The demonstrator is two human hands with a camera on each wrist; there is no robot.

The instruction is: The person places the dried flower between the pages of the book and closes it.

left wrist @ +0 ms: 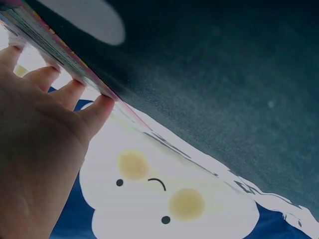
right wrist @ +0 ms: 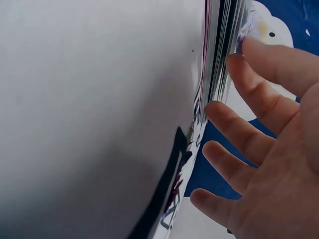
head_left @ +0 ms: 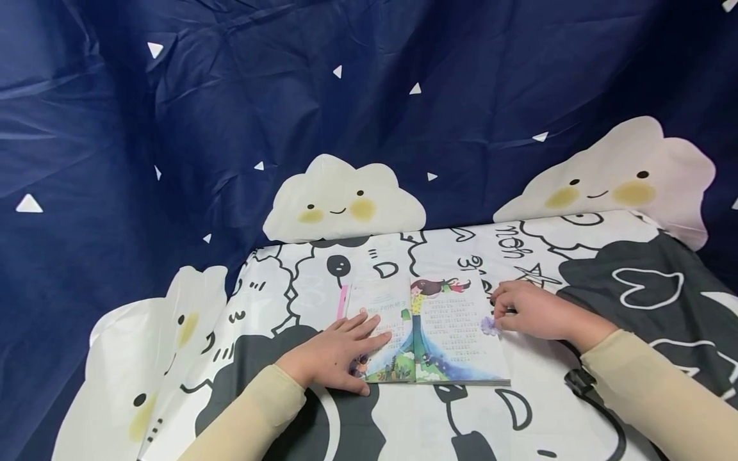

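Navy backdrop [head_left: 369, 38], black-and-white patterned cloth [head_left: 553, 397] below. Open book [head_left: 461, 333] flat on cloth; left hand [head_left: 340, 355] spread wide over its left page. Right hand [head_left: 533, 310]: grip narrow, pinching purple frilly piece [head_left: 489, 326] at right edge.

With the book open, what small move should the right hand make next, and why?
Probably slide the purple piece inward onto the right page: the right hand seems to pinch it at that page's outer edge, while the left hand lies partly over the left page.

The long sleeves [head_left: 663, 392] are plain, pale cream.
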